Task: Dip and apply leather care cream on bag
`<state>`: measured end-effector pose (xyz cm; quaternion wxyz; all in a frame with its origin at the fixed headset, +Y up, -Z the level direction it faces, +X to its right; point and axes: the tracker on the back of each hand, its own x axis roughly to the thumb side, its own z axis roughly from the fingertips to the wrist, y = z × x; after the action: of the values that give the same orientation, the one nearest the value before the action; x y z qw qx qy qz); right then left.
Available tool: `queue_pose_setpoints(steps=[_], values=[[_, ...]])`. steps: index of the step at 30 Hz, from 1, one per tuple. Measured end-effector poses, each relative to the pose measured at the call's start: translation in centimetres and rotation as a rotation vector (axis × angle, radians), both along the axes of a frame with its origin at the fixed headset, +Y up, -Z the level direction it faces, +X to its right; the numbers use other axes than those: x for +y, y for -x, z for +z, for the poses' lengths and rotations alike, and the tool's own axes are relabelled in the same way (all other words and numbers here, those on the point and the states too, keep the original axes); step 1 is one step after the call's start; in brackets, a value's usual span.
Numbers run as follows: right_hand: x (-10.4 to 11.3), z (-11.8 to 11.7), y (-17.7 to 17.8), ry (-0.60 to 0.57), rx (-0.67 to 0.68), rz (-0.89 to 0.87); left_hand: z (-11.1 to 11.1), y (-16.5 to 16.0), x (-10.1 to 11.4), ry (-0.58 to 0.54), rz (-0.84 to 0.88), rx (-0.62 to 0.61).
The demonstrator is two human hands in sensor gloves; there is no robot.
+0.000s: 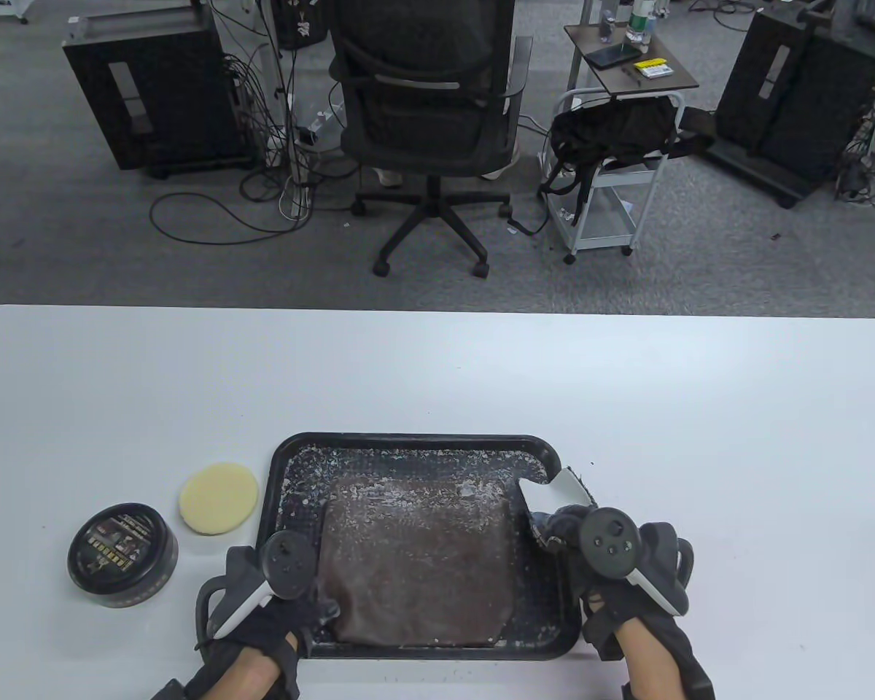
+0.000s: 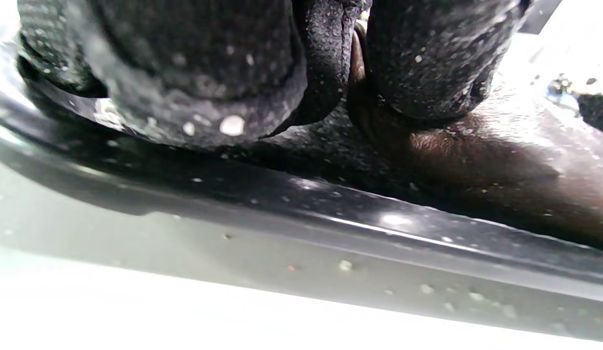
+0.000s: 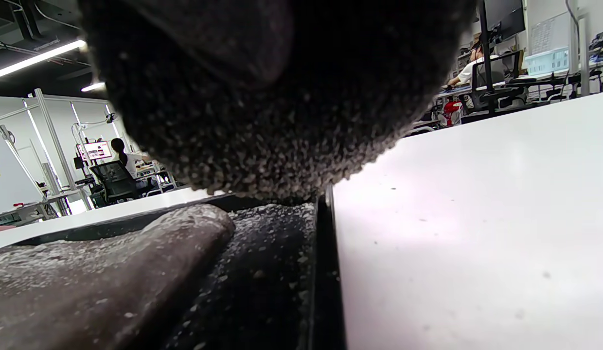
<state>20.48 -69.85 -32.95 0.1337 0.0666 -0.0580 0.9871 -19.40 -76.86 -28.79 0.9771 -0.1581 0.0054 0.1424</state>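
Steadying the brown bag (image 1: 417, 561) in the tray (image 1: 423, 442) between the hands, left hand (image 1: 277, 620) pinching its near corner, right hand (image 1: 612, 576) resting at the rim, grip unclear, reaching leftward beyond the left hand for sponge (image 1: 219, 499) and tin (image 1: 122, 555).

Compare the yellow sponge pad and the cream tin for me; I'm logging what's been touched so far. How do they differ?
The sponge pad is pale yellow and plain; the cream tin is black with a printed label on its lid. The sponge pad lies thin and flat; the cream tin stands taller, lid on. The sponge pad sits nearer the tray; the cream tin lies further left. Both are round, rest on the table, and neither hand touches them.
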Motion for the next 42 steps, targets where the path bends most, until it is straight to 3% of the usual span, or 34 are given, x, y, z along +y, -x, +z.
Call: queue_pose_setpoints(steps=[7,16,24,29,35,39,42], values=[[0.9,0.4,-1.0,-0.079,-0.049,-0.042,0.6,-0.1,0.9,-0.059,-0.131,0.012],[0.8,0.2,-3.9,-0.137,-0.191,0.033,0.8,2.2,4.0,-0.257,0.044,0.05],[-2.1,-1.2,-5.2,0.05,-0.222,0.102,0.0,3.6,5.3,-0.339,0.038,0.039],[-4.2,-1.8,-5.0,0.32,-0.192,0.186,-0.2,4.6,4.5,-0.418,0.133,0.027],[-4.9,-1.5,-5.0,0.578,-0.17,0.229,-0.9,5.5,3.1,-0.358,0.17,0.039],[-3.6,-0.8,-5.0,0.586,-0.096,0.227,-0.9,6.5,3.7,-0.339,0.148,0.071],[-1.9,-0.3,-4.8,0.5,-0.067,0.171,-0.9,7.7,4.6,-0.313,0.099,0.11]])
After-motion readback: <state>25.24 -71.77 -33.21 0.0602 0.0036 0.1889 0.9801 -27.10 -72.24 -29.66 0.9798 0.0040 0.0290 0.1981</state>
